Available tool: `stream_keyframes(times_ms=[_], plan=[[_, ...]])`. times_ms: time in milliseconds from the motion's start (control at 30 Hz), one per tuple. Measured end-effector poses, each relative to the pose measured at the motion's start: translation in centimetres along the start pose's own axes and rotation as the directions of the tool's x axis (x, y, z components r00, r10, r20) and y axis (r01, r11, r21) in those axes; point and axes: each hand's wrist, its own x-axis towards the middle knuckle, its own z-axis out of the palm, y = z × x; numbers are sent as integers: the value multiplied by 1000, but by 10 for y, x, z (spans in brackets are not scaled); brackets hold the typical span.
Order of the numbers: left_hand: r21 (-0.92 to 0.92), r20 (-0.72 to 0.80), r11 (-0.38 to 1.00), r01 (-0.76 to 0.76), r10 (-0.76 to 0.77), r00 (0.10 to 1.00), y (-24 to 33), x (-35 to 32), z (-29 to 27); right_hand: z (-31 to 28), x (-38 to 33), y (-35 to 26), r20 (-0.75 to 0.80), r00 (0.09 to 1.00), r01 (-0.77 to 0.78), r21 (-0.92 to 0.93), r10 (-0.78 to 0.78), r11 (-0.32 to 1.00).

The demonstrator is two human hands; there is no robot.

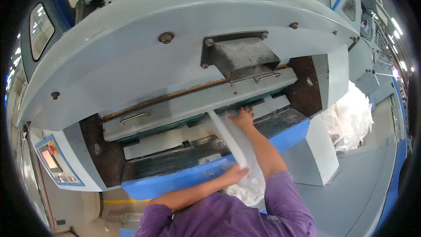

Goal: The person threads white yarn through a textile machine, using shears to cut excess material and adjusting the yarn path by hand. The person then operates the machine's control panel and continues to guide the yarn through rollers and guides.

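Note:
A thin, translucent white sheet, whether film or fibre web I cannot tell, hangs from the machine's long slot down toward my body. My left hand is closed on its left edge, low down and in front of the blue front panel. Farther up, my right hand lies at the slot beside the sheet's upper end, fingers spread. Its fingertips reach toward the pale plate along the slot. White material bunches below my left hand, partly hidden by my arms.
Above the slot runs a grey cover bar with metal handles, under a large curved hood. A boxy metal duct juts from the hood. A control panel stands at left. A heap of white material lies at right.

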Motion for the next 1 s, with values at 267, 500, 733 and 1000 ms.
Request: stream_keyframes(times_ms=[267,500,733,1000], plan=[[-352,-78,927,129,-167,983,-9,-46,-127,46,-47,-77,274,915,46,659,-297,751],[-922,-264,303,-240,-38,964,-18,-2,-229,-11,-157,-40,316,643,-625,743,-698,-239],[-922,-202,322,-214,69,977,-30,115,-218,-52,-251,48,401,715,-462,886,-573,43],[-623,-309,782,-17,-226,924,19,90,-93,-85,-253,44,-121,993,99,842,8,530]])
